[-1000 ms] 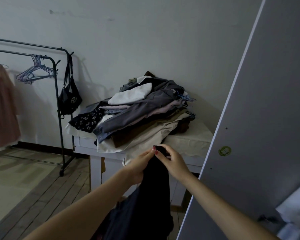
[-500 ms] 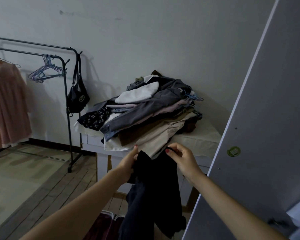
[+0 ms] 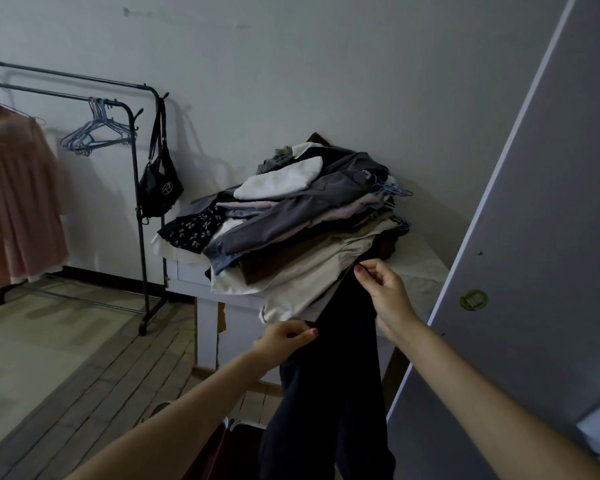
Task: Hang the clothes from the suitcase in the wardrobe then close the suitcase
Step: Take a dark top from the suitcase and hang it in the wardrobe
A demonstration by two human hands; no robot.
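A: Grey wall behind, wood floor below, and a table (image 3: 420, 271) piled with a heap of clothes (image 3: 302, 230). Where's the garment?

B: Hanging dark and long in front of the table edge. The right hand (image 3: 388, 296) pinches its top corner high, and the left hand (image 3: 284, 337) pinches the other edge lower. Both hands are closed on the garment (image 3: 329, 393).

A: What's different from a moment ago?

B: The hands were together at one point on the fabric; now they've drawn apart, so the top edge is spread out.

A: So what does that mean?

B: Probably it's being opened up for a hanger. The hangers (image 3: 97, 136) sit on the rack (image 3: 136, 188) at left. The suitcase (image 3: 222, 452) shows only as a dark red edge below, seemingly open.
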